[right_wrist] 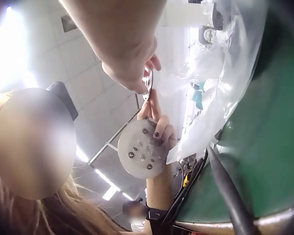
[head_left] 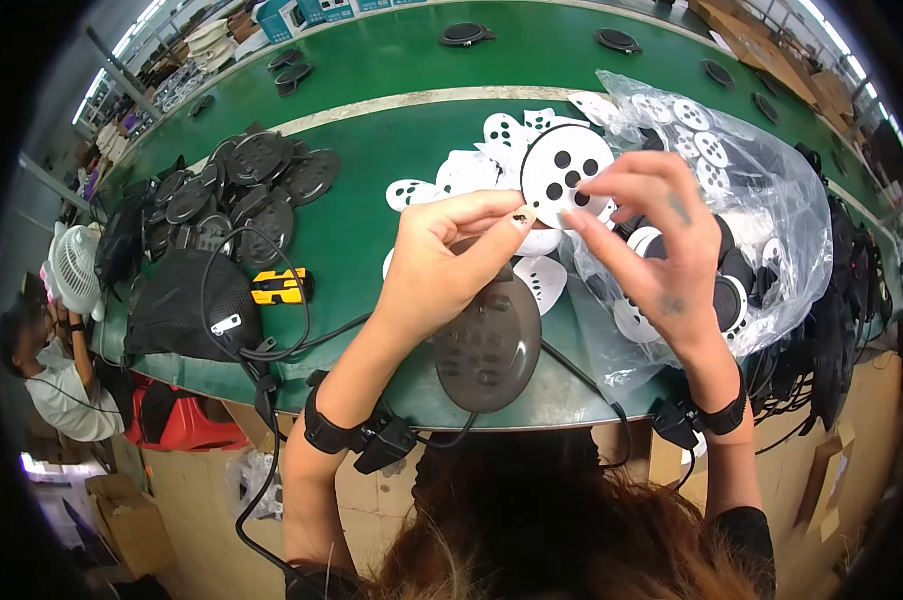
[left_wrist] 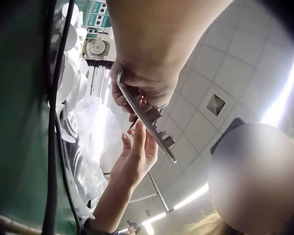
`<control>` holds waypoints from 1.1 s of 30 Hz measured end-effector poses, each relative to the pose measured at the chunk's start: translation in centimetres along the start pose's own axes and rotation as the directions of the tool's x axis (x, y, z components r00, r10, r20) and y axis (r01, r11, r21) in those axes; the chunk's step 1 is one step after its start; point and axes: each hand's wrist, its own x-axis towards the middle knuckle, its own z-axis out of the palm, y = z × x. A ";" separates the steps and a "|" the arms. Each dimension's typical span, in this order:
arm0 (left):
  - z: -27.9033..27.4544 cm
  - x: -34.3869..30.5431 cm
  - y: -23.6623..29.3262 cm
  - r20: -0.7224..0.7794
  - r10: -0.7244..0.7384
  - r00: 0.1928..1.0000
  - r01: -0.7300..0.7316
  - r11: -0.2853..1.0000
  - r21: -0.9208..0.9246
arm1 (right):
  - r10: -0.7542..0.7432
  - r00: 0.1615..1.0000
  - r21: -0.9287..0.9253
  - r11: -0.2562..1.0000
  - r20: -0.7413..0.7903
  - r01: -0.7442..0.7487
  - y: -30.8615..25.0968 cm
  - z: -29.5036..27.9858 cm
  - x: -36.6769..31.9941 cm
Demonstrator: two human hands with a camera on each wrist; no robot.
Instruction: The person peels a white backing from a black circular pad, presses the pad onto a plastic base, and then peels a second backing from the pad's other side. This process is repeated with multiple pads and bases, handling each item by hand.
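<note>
A thin white disc (head_left: 543,168) with several black round spots is held up over the table in the head view. My right hand (head_left: 671,230) pinches its right side between thumb and fingers. The thumb and forefinger of my left hand (head_left: 436,260) are at its lower left edge. That same left hand also grips a grey-brown oval plate (head_left: 481,350), which hangs below the disc. Small studs and holes mark the plate's face (right_wrist: 139,147) in the right wrist view. Seen edge-on in the left wrist view, the plate (left_wrist: 146,121) has raised blocks on one side.
Loose white spotted discs (head_left: 461,175) lie behind the hands. A clear plastic bag (head_left: 771,190) with more discs is at the right. Dark oval plates (head_left: 256,160) are piled at the left, near a black mesh pouch (head_left: 186,300) and a yellow-black tool (head_left: 283,287). Cables cross the table's front.
</note>
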 end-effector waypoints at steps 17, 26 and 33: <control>1.0 -0.6 -0.4 0.037 0.422 0.906 -0.383 0.778 0.497 | -0.021 0.993 0.144 0.990 0.115 0.004 0.0 0.3 -0.7; 1.5 -0.9 -0.7 0.117 0.550 0.827 -0.474 0.569 0.672 | -0.092 0.996 0.038 0.995 0.014 0.092 -0.3 1.5 -1.7; 1.4 -1.0 -0.8 0.085 0.547 0.833 -0.449 0.577 0.683 | -0.053 0.999 0.067 0.996 -0.005 0.053 -0.4 1.5 -1.6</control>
